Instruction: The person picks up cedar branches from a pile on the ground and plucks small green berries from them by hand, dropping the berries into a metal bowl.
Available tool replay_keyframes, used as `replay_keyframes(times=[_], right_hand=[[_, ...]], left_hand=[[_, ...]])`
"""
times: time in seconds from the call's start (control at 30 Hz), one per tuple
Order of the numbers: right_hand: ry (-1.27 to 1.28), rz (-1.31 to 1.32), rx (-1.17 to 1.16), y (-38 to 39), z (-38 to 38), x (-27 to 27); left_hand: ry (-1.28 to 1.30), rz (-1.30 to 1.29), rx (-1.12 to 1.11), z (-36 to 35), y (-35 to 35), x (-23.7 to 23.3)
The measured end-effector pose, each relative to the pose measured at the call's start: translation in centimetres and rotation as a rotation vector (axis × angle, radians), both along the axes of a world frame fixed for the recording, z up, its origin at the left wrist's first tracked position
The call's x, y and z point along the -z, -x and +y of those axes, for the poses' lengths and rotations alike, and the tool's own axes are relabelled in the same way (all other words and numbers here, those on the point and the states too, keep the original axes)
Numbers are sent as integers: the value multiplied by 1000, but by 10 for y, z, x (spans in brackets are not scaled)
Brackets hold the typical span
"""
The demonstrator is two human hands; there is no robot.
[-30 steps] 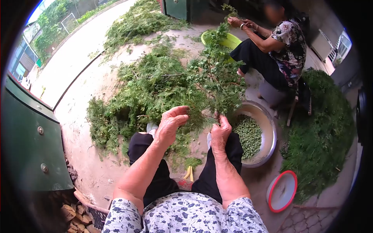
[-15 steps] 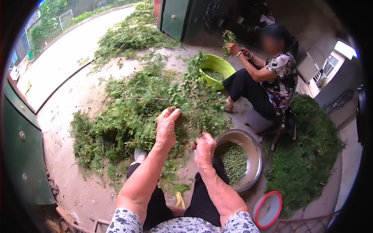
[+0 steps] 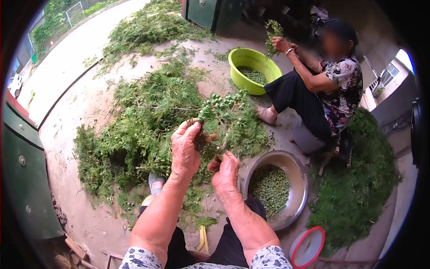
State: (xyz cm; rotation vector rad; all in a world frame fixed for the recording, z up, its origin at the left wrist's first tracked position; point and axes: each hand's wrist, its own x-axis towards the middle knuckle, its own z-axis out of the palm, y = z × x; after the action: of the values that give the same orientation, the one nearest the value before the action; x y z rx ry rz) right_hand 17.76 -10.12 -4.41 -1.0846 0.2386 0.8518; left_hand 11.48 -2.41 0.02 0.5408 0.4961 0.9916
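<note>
A leafy evergreen branch (image 3: pixel 233 127) with clusters of small green cones (image 3: pixel 218 105) is held in front of me, above the pile. My left hand (image 3: pixel 186 145) is closed, thumb and fingers pinching at the branch beside the cone cluster. Lower and to the right, my right hand (image 3: pixel 226 172) has its fingers closed around the stem end. Just right of that hand stands a metal basin (image 3: pixel 301 184) with many loose green cones (image 3: pixel 271 190) inside. Beneath both hands spreads a heap of cut green branches (image 3: pixel 148 112).
Across from me a seated person (image 3: pixel 333 80) holds a sprig (image 3: pixel 273 36) over a lime-green tub (image 3: pixel 244 80) containing cones. A dark green pile (image 3: pixel 354 188) lies at the right. Nearby are a red-rimmed container (image 3: pixel 308 246) and a green metal door (image 3: pixel 27 179) at the left.
The branch has swung down from in front of the lime-green tub, now fully visible. My hands have come closer together. The view has shifted slightly.
</note>
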Motion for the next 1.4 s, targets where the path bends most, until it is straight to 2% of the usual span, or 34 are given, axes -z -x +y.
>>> replay_keyframes(times=[0.13, 0.33, 0.47, 0.53, 0.6, 0.67, 0.73, 0.77, 0.83, 0.93, 1.0, 1.07, 1.13, 1.2, 1.3, 1.4], right_hand=[[60, 30, -126, 4, -2, 17], [68, 70, -238, 10, -2, 21], [178, -6, -97, 9, -3, 10], [149, -70, -57, 7, -3, 14], [58, -214, -47, 4, -4, 12], [80, -315, -56, 0, -7, 8], [63, -534, 5, -5, -5, 3], [213, -840, 89, -10, 1, 11], [209, -835, 79, -19, 1, 18], [183, -783, 72, -20, 5, 0], [188, -955, 20, -15, 4, -7], [199, -880, -1, -10, 3, 0], [198, -702, -146, -2, -1, 5], [223, -633, -239, 6, -3, 3], [217, -666, -253, 7, -5, 3], [205, -940, -126, -8, -3, -4]], left_hand=[[-38, 76, 43, -2, -4, 6], [-322, 365, 49, -3, -5, 6], [-415, 401, 44, 0, 0, 10], [-367, 359, 62, -1, 3, 4], [-202, 212, 47, 1, 4, 5], [-135, 174, 55, 4, 7, -1], [-15, 53, 52, 4, 8, -4], [18, 20, 41, 4, 8, -4], [33, 1, 33, 2, 5, 0], [48, -23, 21, -1, 3, -2], [28, 38, -29, 0, 5, -6], [-10, 98, -41, 0, 7, -7], [-53, 102, -84, 0, 9, -4], [-15, 107, -94, 1, 10, -4], [14, 122, -69, 2, 16, -6], [31, 80, -12, -1, 14, -4]])
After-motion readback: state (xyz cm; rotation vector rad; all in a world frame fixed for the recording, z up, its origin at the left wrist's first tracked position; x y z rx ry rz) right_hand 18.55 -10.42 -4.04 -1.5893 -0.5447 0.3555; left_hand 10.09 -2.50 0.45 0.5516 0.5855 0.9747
